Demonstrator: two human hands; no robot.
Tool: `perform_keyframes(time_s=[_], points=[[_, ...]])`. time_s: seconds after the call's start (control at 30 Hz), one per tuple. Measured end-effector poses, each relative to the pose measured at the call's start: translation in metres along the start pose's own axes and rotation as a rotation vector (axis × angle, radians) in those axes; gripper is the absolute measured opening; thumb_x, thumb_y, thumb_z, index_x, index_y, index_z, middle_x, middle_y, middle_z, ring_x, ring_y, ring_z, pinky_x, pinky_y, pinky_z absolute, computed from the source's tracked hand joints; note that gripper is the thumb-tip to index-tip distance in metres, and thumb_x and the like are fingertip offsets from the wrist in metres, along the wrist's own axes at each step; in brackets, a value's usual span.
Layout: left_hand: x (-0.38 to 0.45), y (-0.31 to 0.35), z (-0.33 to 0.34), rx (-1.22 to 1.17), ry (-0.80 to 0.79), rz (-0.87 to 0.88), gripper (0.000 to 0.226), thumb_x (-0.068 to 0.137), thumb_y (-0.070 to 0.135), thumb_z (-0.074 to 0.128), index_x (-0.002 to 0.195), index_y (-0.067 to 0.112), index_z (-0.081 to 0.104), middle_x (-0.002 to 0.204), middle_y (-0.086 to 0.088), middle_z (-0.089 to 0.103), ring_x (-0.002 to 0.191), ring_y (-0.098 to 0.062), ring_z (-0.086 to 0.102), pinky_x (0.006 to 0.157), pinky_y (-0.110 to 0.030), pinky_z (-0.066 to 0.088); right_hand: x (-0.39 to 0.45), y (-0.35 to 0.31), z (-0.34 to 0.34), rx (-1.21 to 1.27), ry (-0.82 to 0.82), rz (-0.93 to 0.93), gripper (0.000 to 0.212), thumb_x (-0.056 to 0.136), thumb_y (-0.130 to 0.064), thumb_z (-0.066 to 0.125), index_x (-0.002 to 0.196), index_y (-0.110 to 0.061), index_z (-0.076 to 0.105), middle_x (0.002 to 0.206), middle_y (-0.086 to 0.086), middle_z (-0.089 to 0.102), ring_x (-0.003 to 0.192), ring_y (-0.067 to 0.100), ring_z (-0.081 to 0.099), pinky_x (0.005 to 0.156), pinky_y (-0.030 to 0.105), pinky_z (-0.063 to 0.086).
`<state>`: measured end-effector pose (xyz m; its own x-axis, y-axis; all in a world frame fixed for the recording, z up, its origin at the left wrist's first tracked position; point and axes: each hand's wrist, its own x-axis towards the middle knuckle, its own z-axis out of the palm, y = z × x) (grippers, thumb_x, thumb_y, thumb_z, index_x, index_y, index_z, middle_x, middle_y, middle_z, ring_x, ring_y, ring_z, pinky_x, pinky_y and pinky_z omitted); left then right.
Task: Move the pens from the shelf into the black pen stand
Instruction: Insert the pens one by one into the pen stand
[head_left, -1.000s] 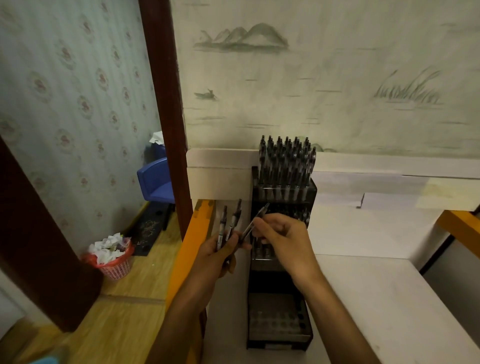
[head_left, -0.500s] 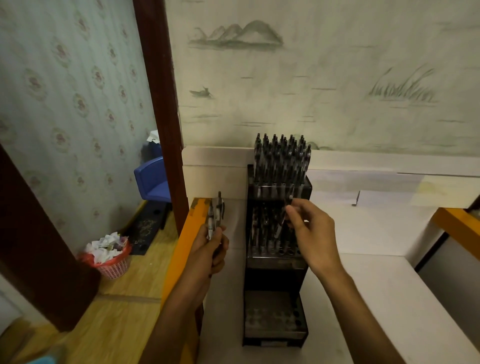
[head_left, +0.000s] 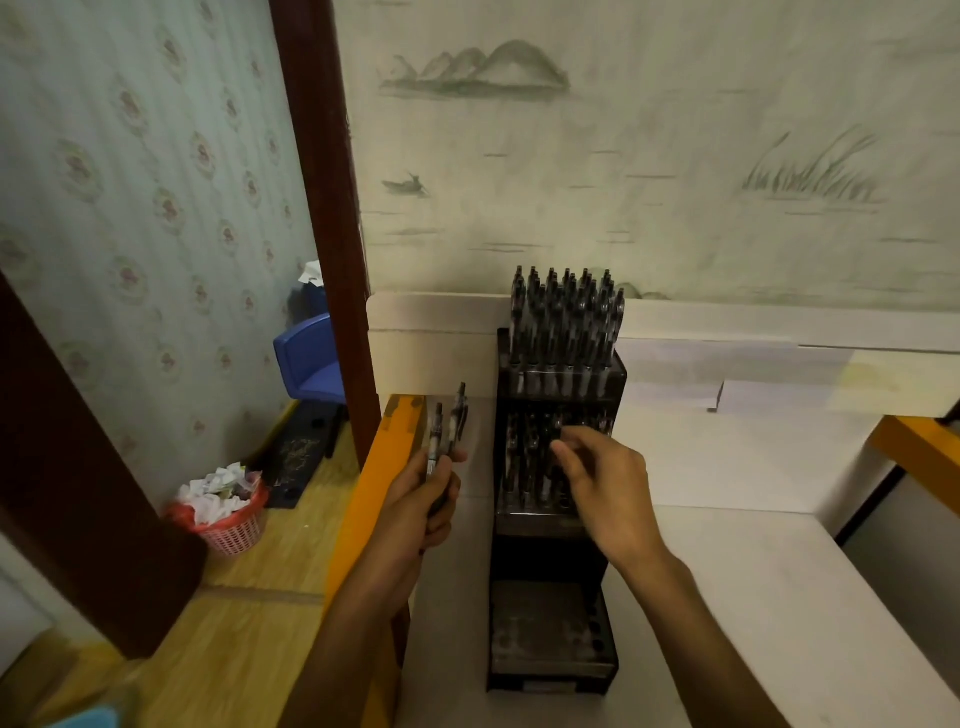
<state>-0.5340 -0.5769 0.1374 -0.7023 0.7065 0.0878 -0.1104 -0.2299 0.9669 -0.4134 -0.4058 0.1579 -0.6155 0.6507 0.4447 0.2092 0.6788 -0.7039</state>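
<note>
Slim pens in left hand

No readable text, label, brand, number or sign anywhere. Faint gold markings on the dark mat on the floor, too small and blurred to read. A pale strip at the base of the black pen stand, perhaps a label, nothing legible. Only drawn scenery on the wallpaper.
</note>
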Motion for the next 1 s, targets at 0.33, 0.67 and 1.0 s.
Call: perform_keyframes(time_s=[0.33,0.67,1.0], points=[[0.002,0.000,0.002,-0.052,0.040,-0.076,0.023,0.102,0.019,0.047,0.117,0.004,0.057,0.072,-0.002,0.051,0.046,-0.007,0.034,0.038,-0.017,0.028,-0.007,0.011,0.005,-0.097,-0.093,0.001,0.022,0.097,-0.023,0.059,0.114,-0.014,0.071,0.099,0.001,0.073,0.080,0.001,0.057,0.066,-0.004,0.037],[0.000,0.001,0.003,-0.037,0.028,-0.062,0.025,0.102,0.020,0.048,0.117,0.004,0.059,0.075,-0.001,0.057,0.047,-0.009,0.036,0.038,-0.018,0.027,-0.016,-0.004,-0.008,0.149,0.138,0.035,0.018,0.092,-0.014,0.065,0.106,-0.022,0.072,0.089,-0.015,0.069,0.086,-0.005,0.063,0.078,0.007,0.050],[-0.003,0.001,0.004,0.088,-0.024,-0.061,0.043,0.091,0.037,0.057,0.113,0.002,0.063,0.083,-0.014,0.048,0.051,-0.011,0.034,0.044,-0.021,0.027,-0.012,-0.045,0.015,0.442,-0.234,0.022,0.015,0.096,-0.022,0.061,0.105,-0.022,0.073,0.092,-0.014,0.073,0.089,0.001,0.068,0.080,0.014,0.052]])
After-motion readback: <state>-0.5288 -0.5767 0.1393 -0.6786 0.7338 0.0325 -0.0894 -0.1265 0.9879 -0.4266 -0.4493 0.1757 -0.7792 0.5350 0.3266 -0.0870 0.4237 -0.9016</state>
